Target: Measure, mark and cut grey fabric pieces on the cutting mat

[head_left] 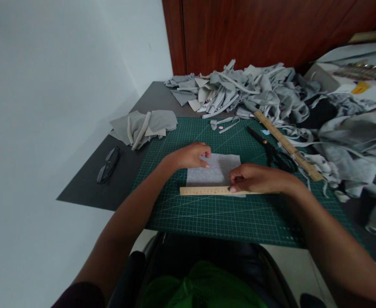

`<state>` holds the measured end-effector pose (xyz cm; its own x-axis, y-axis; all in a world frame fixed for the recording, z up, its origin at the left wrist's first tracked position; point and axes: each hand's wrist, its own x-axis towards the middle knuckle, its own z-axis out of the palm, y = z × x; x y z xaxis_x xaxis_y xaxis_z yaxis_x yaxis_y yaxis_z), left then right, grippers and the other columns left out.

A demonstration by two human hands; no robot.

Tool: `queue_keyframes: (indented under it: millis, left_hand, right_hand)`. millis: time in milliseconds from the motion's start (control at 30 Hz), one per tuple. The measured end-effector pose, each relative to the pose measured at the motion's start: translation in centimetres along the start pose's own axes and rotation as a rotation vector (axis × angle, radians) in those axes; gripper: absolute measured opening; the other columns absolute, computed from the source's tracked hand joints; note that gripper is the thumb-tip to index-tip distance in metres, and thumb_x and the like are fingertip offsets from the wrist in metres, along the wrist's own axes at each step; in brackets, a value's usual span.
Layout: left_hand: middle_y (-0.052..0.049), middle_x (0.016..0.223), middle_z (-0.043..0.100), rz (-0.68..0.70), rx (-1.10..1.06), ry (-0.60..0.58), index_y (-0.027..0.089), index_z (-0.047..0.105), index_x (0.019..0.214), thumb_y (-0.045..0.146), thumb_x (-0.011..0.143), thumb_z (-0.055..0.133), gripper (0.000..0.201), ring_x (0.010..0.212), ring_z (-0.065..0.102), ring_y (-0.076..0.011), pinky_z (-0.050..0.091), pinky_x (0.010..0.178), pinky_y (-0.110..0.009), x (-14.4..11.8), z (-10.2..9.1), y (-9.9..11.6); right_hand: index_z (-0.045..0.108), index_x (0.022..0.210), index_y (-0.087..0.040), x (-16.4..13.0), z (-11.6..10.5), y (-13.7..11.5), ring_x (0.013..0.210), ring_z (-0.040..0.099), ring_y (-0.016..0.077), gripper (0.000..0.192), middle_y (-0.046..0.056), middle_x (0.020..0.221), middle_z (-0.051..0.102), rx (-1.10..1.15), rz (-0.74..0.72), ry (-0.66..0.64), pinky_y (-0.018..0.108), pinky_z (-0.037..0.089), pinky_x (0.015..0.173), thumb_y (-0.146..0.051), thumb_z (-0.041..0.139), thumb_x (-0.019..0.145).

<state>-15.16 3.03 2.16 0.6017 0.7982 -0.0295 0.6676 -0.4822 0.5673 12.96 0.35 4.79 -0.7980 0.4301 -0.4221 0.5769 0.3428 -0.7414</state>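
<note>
A grey piece of fabric [214, 167] lies flat on a green cutting mat [213, 218]. Across its near edge runs a wooden ruler [204, 191], with a narrow strip of the fabric showing below it on the right. My right hand [254, 177] has its thumb and curled fingers closed on the ruler near the fabric's right side, and it covers part of both. Over the fabric's upper left corner is my left hand [194, 155], its fingers bent and the thumb apart from them, with nothing between. Whether it touches the fabric I cannot tell.
Black-handled scissors [268, 147] and a second wooden ruler [287, 145] lie to the right. A heap of grey fabric scraps [249, 87] fills the back, with more at the right. Folded grey cloth [159, 122] and glasses [108, 164] are at the left.
</note>
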Motion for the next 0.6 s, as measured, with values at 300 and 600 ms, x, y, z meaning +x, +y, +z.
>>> queue_keyframes:
  millis: [300, 600]
  left_hand:
    - [-0.002, 0.095, 0.062, 0.017, 0.014, 0.031, 0.019, 0.066, 0.095, 0.027, 0.084, 0.078, 0.017, 0.089, 0.06, -0.0185, 0.045, 0.08, -0.03, 0.1, 0.1, 0.5]
    - [-0.006, 0.112, 0.064, 0.049, 0.223, 0.054, 0.02, 0.068, 0.108, 0.034, 0.079, 0.087, 0.038, 0.111, 0.058, -0.0259, 0.043, 0.096, -0.035, -0.1, -0.1, 0.7]
  right_hand:
    - [0.067, 0.071, -0.019, 0.3, -0.8, 1.9, 0.066, 0.05, 0.0176, 0.04, 0.0, 0.066, 0.056, -0.061, 0.082, 0.032, 0.03, 0.034, 0.059, -0.057, 0.069, 0.081]
    - [0.073, 0.085, -0.019, 0.5, -0.2, 1.2, 0.071, 0.055, 0.0177, 0.031, 0.0, 0.076, 0.062, -0.095, -0.001, 0.066, 0.03, 0.038, 0.063, -0.05, 0.072, 0.085]
